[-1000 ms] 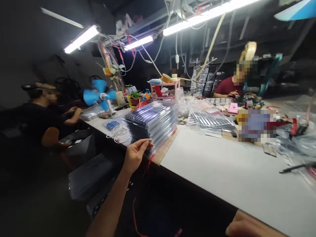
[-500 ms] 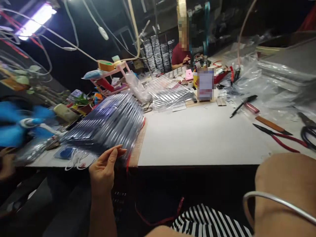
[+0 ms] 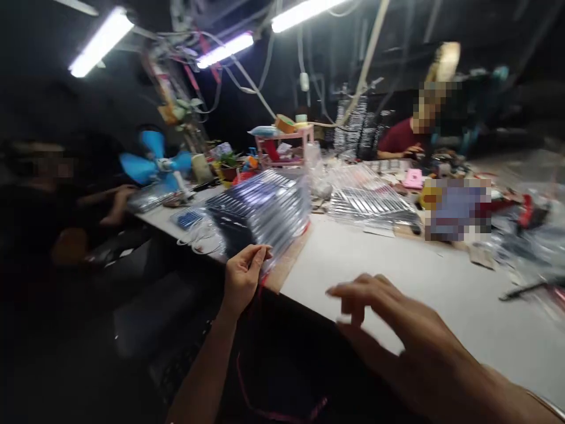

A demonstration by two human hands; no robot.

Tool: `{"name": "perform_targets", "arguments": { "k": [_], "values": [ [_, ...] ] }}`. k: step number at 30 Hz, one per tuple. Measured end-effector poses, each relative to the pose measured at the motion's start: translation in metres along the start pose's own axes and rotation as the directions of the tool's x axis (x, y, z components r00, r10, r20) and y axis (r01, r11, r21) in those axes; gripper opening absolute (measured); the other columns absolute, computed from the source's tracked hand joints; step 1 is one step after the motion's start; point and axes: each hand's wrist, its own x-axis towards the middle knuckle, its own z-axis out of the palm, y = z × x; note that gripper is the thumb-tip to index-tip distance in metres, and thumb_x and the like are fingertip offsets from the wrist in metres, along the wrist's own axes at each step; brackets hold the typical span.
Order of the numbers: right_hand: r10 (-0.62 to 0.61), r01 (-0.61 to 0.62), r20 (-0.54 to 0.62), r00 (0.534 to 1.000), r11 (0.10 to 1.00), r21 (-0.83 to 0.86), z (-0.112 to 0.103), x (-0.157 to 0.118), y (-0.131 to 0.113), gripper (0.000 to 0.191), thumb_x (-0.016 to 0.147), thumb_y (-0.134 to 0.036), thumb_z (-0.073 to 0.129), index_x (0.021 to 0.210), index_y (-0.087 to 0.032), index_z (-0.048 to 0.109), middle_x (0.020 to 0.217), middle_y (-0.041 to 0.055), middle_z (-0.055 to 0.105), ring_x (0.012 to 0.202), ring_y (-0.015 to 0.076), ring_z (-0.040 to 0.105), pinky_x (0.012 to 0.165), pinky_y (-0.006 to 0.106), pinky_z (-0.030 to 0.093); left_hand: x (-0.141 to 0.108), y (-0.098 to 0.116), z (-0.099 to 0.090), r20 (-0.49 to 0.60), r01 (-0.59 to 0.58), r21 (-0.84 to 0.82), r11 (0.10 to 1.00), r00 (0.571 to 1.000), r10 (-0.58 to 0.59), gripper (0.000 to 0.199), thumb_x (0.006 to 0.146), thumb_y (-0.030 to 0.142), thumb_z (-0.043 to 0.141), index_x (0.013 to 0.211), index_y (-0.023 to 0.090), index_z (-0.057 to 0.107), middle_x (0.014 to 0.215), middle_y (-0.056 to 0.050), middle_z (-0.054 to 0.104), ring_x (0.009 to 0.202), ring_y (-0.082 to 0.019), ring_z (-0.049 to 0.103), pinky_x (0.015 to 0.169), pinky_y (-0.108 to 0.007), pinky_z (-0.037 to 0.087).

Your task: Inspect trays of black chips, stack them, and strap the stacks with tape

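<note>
My left hand (image 3: pixel 247 274) is closed in a pinch at the near edge of a stack of dark, shiny plastic sleeves with ribbed strips (image 3: pixel 265 206). What lies between its thumb and finger is too small to make out. On the right, my right hand (image 3: pixel 392 335) hangs over the table's front edge, blurred, its thumb and fingers apart with nothing between them. Under the stack's right side shows a brown board (image 3: pixel 289 262) with a red edge. A pinkish-red cord (image 3: pixel 265 415) hangs below the table.
Clear plastic with silvery strips (image 3: pixel 371 203) lies beyond the white tabletop (image 3: pixel 353 253). A blue fan (image 3: pixel 154 162) and a pink rack (image 3: pixel 285 144) stand at the back left. Plastic bags and tools crowd the right. Co-workers sit at the left and far right.
The view has swung left, so the table sits further right. My right hand has come forward over the table's edge, fingers apart. My left hand keeps its pinch by the stack.
</note>
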Motion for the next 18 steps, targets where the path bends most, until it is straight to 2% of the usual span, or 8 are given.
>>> {"name": "perform_targets", "arguments": {
  "k": [3, 6, 8, 10, 12, 15, 18],
  "values": [
    [0.06, -0.056, 0.105, 0.993, 0.998, -0.042, 0.021, 0.026, 0.048, 0.018, 0.089, -0.022, 0.047, 0.103, -0.022, 0.058, 0.081, 0.0034, 0.06, 0.069, 0.0141, 0.059, 0.063, 0.027, 0.049, 0.006, -0.021, -0.033, -0.207, 0.079, -0.138, 0.987, 0.972, -0.107, 0.021, 0.08, 0.035, 0.062, 0.083, 0.015, 0.068, 0.068, -0.001, 0.064, 0.067, -0.012, 0.061, 0.068, -0.024, 0.048],
    [0.153, -0.152, 0.156, 0.976, 0.988, -0.021, 0.052, 0.055, 0.106, 0.02, 0.087, -0.03, 0.048, 0.098, -0.021, 0.062, 0.085, 0.0052, 0.06, 0.07, 0.0162, 0.058, 0.064, 0.031, 0.048, 0.019, -0.043, -0.058, -0.304, 0.115, -0.266, 0.957, 0.932, -0.196, 0.023, 0.077, 0.035, 0.063, 0.088, 0.015, 0.065, 0.07, -0.001, 0.063, 0.064, -0.013, 0.061, 0.062, -0.024, 0.048],
    [0.261, -0.265, 0.101, 0.96, 0.964, 0.03, 0.07, 0.078, 0.141, 0.018, 0.081, -0.032, 0.053, 0.089, -0.021, 0.064, 0.085, 0.0057, 0.06, 0.068, 0.0181, 0.057, 0.067, 0.035, 0.048, 0.03, -0.054, -0.068, -0.3, 0.134, -0.329, 0.935, 0.924, -0.238, 0.031, 0.076, 0.035, 0.063, 0.098, 0.014, 0.061, 0.074, -0.003, 0.064, 0.065, -0.015, 0.063, 0.062, -0.027, 0.05],
    [0.38, -0.377, -0.002, 0.925, 0.92, 0.103, 0.084, 0.105, 0.172, 0.015, 0.076, -0.03, 0.056, 0.082, -0.019, 0.065, 0.086, 0.0074, 0.061, 0.071, 0.0198, 0.057, 0.075, 0.04, 0.047, 0.041, -0.059, -0.072, -0.283, 0.15, -0.386, 0.91, 0.92, -0.272, 0.043, 0.074, 0.035, 0.064, 0.111, 0.014, 0.056, 0.076, -0.003, 0.064, 0.066, -0.017, 0.063, 0.064, -0.03, 0.052],
    [0.437, -0.423, -0.089, 0.895, 0.895, 0.143, 0.092, 0.132, 0.201, 0.019, 0.079, -0.029, 0.053, 0.088, -0.017, 0.064, 0.093, 0.0099, 0.062, 0.08, 0.0217, 0.059, 0.082, 0.042, 0.046, 0.051, -0.06, -0.071, -0.264, 0.169, -0.421, 0.891, 0.917, -0.299, 0.059, 0.072, 0.036, 0.066, 0.125, 0.016, 0.049, 0.076, -0.002, 0.062, 0.069, -0.018, 0.064, 0.066, -0.032, 0.053],
    [0.515, -0.468, -0.187, 0.836, 0.849, 0.247, 0.095, 0.173, 0.237, 0.029, 0.086, -0.032, 0.05, 0.108, -0.016, 0.059, 0.111, 0.0112, 0.059, 0.098, 0.0222, 0.057, 0.087, 0.042, 0.046, 0.065, -0.061, -0.068, -0.234, 0.208, -0.394, 0.895, 0.919, -0.317, 0.074, 0.074, 0.042, 0.066, 0.139, 0.027, 0.035, 0.091, -0.003, 0.062, 0.093, -0.023, 0.063, 0.077, -0.034, 0.053],
    [0.576, -0.484, -0.21, 0.79, 0.796, 0.364, 0.096, 0.205, 0.26, 0.035, 0.091, -0.037, 0.049, 0.119, -0.016, 0.052, 0.119, 0.0101, 0.056, 0.102, 0.0214, 0.056, 0.086, 0.043, 0.047, 0.076, -0.062, -0.066, -0.287, 0.162, -0.251, 0.954, 0.929, -0.233, 0.066, 0.078, 0.047, 0.062, 0.138, 0.032, 0.039, 0.124, -0.005, 0.055, 0.125, -0.023, 0.044, 0.096, -0.032, 0.044]
  ]
}}
